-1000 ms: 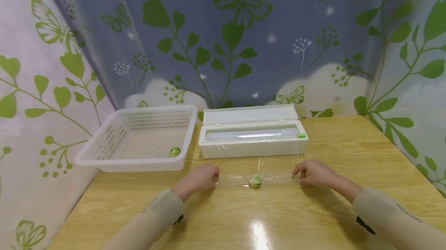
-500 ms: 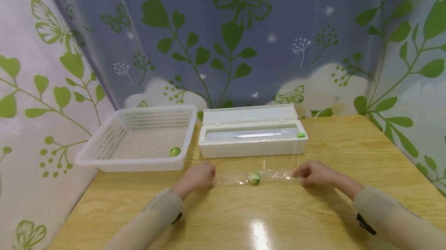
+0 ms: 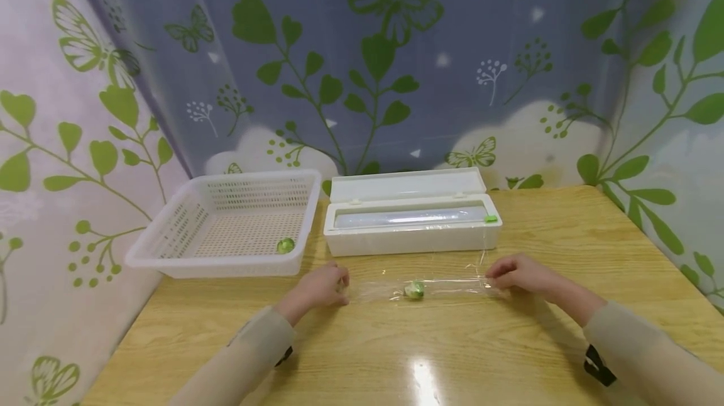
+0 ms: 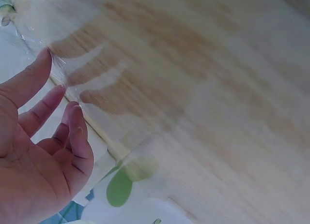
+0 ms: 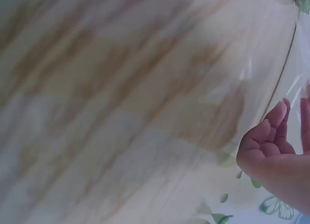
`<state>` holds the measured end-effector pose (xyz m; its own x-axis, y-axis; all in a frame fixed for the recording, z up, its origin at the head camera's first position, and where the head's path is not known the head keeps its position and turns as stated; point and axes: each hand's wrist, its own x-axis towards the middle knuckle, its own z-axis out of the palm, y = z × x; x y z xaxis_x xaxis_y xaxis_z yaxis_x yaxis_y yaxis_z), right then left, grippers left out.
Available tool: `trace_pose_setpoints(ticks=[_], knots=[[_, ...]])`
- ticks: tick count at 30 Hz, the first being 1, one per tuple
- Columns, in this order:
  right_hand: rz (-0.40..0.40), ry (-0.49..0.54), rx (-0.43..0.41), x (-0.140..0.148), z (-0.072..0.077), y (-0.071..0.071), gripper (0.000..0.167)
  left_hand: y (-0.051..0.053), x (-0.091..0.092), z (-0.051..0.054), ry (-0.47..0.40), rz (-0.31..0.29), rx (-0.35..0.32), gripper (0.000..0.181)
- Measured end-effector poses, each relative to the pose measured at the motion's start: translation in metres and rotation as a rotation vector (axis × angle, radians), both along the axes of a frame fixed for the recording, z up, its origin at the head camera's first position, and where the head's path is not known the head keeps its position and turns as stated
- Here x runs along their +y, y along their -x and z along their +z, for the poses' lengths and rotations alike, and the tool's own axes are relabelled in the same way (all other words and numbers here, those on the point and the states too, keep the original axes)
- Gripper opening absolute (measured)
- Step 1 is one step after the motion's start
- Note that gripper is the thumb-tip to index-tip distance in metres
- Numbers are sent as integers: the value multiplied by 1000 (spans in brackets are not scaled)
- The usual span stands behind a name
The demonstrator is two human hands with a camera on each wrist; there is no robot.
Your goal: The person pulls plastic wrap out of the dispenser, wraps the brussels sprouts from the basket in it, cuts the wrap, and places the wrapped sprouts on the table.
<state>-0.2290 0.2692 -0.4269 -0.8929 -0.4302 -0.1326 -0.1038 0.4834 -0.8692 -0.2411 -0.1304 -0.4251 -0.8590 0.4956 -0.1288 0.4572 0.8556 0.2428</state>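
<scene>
A green Brussels sprout [image 3: 415, 290] with a pale end sits on the table, wrapped in a narrow strip of clear plastic wrap [image 3: 452, 285]. At the strip's left end is my left hand [image 3: 319, 285]; in the left wrist view its thumb [image 4: 41, 64] and index finger stand apart, with their tips at the wrap. My right hand [image 3: 523, 275] pinches the strip's right end, its other fingers [image 5: 264, 134] loosely bent. Behind the sprout lies a white wrap dispenser [image 3: 410, 242], lid raised, with the roll [image 3: 410, 218] inside.
A white perforated basket [image 3: 215, 266] stands left of the dispenser and holds another Brussels sprout [image 3: 285, 246]. A green slide cutter [image 3: 491, 219] sits at the dispenser's right end. Patterned curtains [image 3: 271, 79] hang behind the wooden table [image 3: 351, 356].
The wrap has gathered into a strip around the sprout. My right hand has moved slightly right and up with its end. The left thumb and index finger have spread apart.
</scene>
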Motion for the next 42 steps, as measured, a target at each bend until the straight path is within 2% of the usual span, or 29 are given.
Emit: trace_pose_setpoints(ticks=[3, 8, 11, 13, 15, 19, 21, 24, 28, 33, 37, 42], knots=[[-27, -54, 65, 3, 4, -4, 22, 0, 0, 0, -4, -14, 1, 27], [-66, -158, 247, 5, 15, -12, 13, -1, -1, 4, -63, -28, -27, 25], [-11, -187, 365, 2, 21, -17, 12, -2, -1, 8, -150, -16, -15, 24], [51, -201, 440, 0, 23, -19, 11, -3, -1, 11, -226, -30, 3, 24], [111, -210, 484, -2, 22, -19, 13, -1, -1, 12, -285, -83, 31, 22], [192, -261, 510, -5, 14, -17, 19, 2, -1, 8, -331, -206, -11, 23], [220, -308, 516, -6, 9, -16, 22, 2, -3, 4, -316, -243, -51, 24], [251, -364, 522, -7, 2, -16, 25, 3, -5, -2, -306, -262, -124, 28], [301, -401, 562, -7, -4, -17, 26, 3, -8, -7, -286, -281, -131, 27], [318, -428, 637, -8, -8, -16, 20, 3, -7, -6, -242, -322, -79, 21], [300, -449, 708, -11, -9, -15, 13, 3, -6, -5, -192, -371, -10, 16], [283, -480, 787, -14, -10, -13, 8, 4, -6, -6, -153, -403, 45, 9]])
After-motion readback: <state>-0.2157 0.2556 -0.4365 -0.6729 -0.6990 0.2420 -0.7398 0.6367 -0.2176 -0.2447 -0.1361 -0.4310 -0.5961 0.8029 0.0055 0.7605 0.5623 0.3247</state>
